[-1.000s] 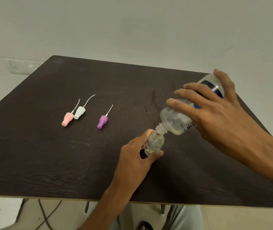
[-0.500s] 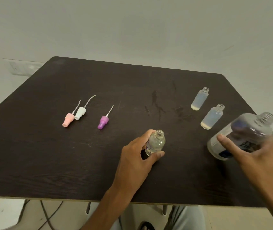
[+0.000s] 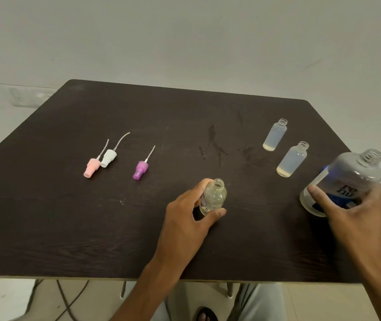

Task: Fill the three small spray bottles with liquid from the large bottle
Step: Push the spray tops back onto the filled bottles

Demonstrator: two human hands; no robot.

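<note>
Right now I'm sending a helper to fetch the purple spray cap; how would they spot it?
On the dark table, look at its left half, where three spray caps lie. The purple spray cap lies alone, right of the touching pink cap and white cap, nearest the left hand.

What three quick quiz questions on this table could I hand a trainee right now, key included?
1. True or false: the large bottle has its cap on.
2. How many spray heads lie on the table?
3. Which hand holds a small bottle: A left hand, B right hand?

Key: 1 false, its neck is open. 2 three: pink, white, purple. 3 A.
</note>
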